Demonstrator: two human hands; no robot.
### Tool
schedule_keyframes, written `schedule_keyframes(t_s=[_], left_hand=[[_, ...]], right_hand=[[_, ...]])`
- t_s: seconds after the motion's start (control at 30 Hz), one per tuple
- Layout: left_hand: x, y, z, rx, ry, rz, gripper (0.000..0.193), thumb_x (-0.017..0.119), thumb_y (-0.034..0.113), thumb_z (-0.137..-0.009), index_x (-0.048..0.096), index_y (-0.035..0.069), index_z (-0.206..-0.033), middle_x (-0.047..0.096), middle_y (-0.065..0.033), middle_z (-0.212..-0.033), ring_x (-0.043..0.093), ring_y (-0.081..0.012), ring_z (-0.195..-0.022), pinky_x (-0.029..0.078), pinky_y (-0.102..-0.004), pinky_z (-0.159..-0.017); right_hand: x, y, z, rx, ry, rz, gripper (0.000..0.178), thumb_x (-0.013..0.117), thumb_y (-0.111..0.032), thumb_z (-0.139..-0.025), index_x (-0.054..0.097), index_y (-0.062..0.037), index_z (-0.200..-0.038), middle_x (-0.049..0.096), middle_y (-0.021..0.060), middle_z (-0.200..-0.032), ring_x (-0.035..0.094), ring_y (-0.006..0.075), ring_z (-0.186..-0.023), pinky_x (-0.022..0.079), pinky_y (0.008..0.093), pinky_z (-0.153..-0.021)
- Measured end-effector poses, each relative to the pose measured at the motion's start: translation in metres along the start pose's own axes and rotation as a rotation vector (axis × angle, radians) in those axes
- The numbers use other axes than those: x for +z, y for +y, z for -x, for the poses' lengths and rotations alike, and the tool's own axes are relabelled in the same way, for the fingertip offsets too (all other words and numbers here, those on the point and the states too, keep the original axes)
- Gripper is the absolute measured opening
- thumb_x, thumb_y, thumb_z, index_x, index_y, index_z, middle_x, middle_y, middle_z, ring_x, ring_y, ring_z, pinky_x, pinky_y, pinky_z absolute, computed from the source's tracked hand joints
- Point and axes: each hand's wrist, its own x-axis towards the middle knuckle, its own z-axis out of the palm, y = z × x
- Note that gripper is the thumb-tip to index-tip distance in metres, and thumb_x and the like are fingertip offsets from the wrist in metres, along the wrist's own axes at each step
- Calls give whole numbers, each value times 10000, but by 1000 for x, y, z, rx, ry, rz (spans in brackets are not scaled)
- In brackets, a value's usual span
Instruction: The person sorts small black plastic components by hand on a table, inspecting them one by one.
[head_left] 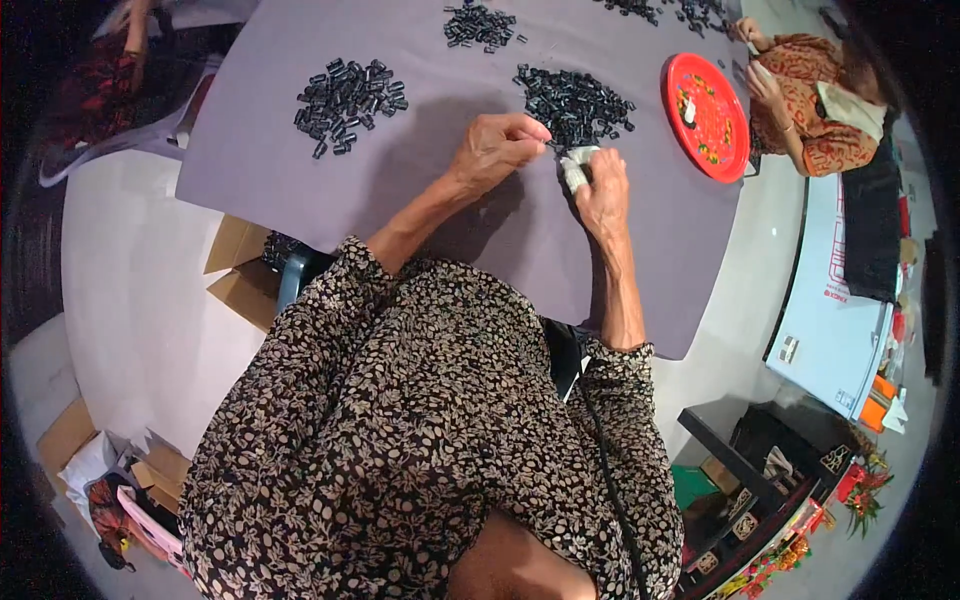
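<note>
My left hand is closed, with thumb and forefinger pinched together at the near edge of a pile of small black cylindrical pieces. What sits in that pinch, if anything, is too small to make out. Close by on the right, my right hand curls its fingers inward, white wrapping showing at its thumb and forefinger. Something dark shows at these fingertips, beside the pile, but its kind cannot be told. The two hands' fingertips are close together, just above the grey-purple tabletop.
Another heap of black pieces lies to the left, and more heaps lie farther back. A red oval tray stands at the right edge, near a co-worker in a patterned top. Below the table's left side is an open cardboard box.
</note>
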Motion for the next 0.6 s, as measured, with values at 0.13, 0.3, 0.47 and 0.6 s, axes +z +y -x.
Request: schedule_keyframes(t_s=[0.13,0.3,0.47,0.6], left_hand=[[4,11,2,-44,5,48,205,613,144,-752,625,6,-902,574,-5,-723,502,-70,-654,414,-203,-598],[9,30,8,52,-76,232,229,627,143,-759,620,12,-947,595,-19,-767,525,-75,-694,438,-215,-644],[15,40,10,102,-84,236,206,609,105,-778,616,12,-961,608,-19,-786,532,-66,-701,443,-207,-648],[16,40,8,175,-99,243,199,608,96,-783,614,12,-963,617,-14,-794,543,-58,-713,448,-191,-648]], right_hand=[[-12,-14,1,297,-12,-587,195,482,11,-765,563,-18,-940,580,16,-823,521,81,-759,415,216,-688],[-34,-36,-7,406,-22,-872,163,489,-16,-804,548,-12,-956,582,20,-846,535,101,-788,422,232,-717],[-35,-37,-5,338,20,-939,137,494,-39,-825,550,-16,-947,570,15,-857,529,90,-797,418,222,-717],[-35,-36,-7,300,20,-831,141,501,-26,-815,550,-18,-948,562,9,-856,523,86,-789,416,216,-709]])
